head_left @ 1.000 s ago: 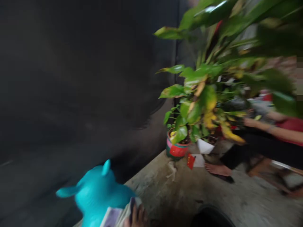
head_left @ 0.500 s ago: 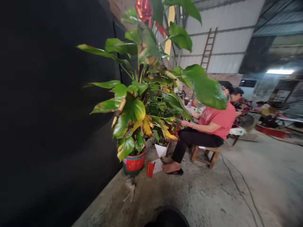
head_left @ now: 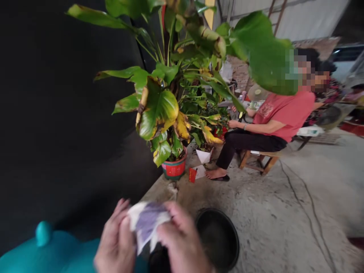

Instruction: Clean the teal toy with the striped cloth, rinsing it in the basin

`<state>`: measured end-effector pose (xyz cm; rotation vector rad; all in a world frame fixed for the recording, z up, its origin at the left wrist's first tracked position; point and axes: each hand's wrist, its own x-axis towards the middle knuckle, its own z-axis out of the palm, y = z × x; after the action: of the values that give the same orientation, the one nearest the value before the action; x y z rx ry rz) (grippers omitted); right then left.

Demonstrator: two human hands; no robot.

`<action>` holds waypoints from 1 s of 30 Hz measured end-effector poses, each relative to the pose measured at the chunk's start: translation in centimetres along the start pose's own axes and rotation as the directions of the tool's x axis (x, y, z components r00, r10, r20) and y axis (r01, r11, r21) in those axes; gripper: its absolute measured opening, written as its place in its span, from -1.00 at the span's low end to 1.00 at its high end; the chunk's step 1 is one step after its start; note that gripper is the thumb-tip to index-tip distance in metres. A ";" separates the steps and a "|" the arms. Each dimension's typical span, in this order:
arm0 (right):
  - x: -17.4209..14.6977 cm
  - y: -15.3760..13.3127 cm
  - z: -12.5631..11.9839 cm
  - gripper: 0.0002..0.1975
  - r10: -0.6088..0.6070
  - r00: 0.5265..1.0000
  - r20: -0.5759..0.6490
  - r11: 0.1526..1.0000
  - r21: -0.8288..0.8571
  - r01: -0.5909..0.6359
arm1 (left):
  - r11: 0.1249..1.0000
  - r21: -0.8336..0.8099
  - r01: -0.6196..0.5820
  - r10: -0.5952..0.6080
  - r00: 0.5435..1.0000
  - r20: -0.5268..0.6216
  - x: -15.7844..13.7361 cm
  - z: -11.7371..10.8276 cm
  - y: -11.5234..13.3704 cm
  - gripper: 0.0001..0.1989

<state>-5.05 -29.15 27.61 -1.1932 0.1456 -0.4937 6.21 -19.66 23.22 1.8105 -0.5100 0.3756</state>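
Note:
A small white and purple piece of cloth [head_left: 150,222], blurred by motion, is stretched between my two hands low in view. My left hand [head_left: 115,240] grips its left edge with the thumb in front. On the opposite side, my right hand [head_left: 182,237] pinches the cloth between thumb and fingers. Just right of my right hand, a round black bucket [head_left: 231,242] stands on the floor, its inside dark. Beneath the cloth is another dark thing that I cannot make out.
A smooth teal object [head_left: 65,250] fills the lower left, beside a black wall [head_left: 57,132]. Ahead stands a large leafy plant in a red and green pot [head_left: 174,168]. A person in a red shirt [head_left: 295,110] sits on a wooden stool [head_left: 267,165]. Cables [head_left: 301,201] cross the concrete floor.
The view has tilted down, so the plant and seated person sit higher. Both my hands have come into view with the cloth, and more of the bucket and the teal object show.

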 end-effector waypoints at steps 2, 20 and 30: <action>0.1 -2.8 -3.1 -0.58 -0.055 0.991 -0.126 0.996 -0.080 0.045 | 0.993 -0.109 -0.038 0.051 0.992 0.118 0.6 2.9 2.2 -0.75; -9.2 21.7 -29.4 -0.30 0.239 0.755 -0.611 0.084 -0.762 -0.643 | 0.927 0.363 -0.090 -0.287 0.450 0.846 -2.4 12.1 0.2 -0.68; -6.4 30.9 -30.9 -0.12 0.424 0.548 -0.721 -0.286 -0.681 -0.674 | 0.931 0.365 0.012 -0.335 0.430 0.839 -2.3 11.4 0.2 -0.68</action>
<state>-12.97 -44.14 -13.18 -2.2106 1.4612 0.6296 4.12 -30.26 18.95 2.2672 -1.0191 -0.8059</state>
